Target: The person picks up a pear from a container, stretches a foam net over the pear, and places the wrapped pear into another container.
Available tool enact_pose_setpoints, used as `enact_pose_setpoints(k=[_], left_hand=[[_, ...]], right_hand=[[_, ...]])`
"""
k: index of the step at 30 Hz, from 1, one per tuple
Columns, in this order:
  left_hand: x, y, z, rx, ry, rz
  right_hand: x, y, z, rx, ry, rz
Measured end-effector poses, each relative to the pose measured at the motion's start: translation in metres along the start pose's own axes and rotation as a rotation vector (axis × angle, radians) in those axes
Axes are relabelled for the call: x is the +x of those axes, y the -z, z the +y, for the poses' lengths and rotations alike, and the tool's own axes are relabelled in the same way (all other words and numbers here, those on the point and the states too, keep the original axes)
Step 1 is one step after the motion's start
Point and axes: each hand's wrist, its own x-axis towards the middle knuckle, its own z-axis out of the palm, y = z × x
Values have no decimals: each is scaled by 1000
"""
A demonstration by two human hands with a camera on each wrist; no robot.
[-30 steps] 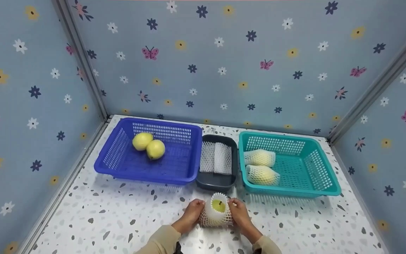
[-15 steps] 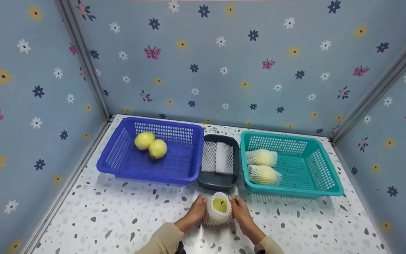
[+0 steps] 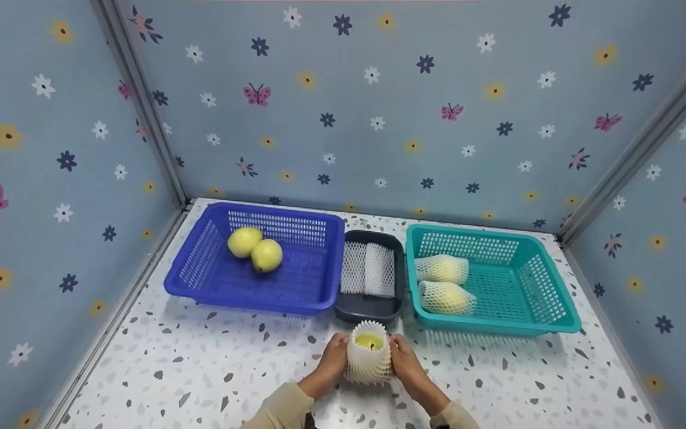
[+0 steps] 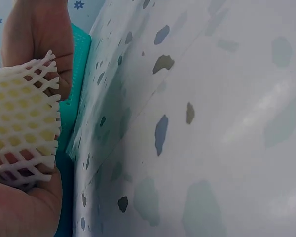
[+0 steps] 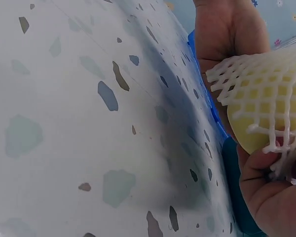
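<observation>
One fruit (image 3: pixel 370 340), likely firm but bruisable, its net (image 3: pixel 368 364) pinched by left hand (image 3: pixel 330 361) and right hand (image 3: pixel 408 363); I'd cradle its sides.

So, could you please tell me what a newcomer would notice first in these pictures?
Probably the blue basket on the left, holding two bare fruits, and the teal basket on the right, holding two netted fruits. In front, between the left hand and right hand, is a pale fruit in a white net. Behind rises a flower-patterned wall.
</observation>
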Motion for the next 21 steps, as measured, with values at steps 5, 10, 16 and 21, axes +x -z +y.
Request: enact_pose_setpoints(k=[5,10,16,21], left_hand=[[-27,0,75,-72,258,-12],[-37,0,103,-86,281,-20],[-34,-3,96,-102,294,29],[-31,-6,87,-200,339,14]], right_hand=[[3,-3,2,41,-13,31],[2,-5,3,129,-39,22],[1,-8,0,198,-35,34],[2,-10,1,242,-27,41]])
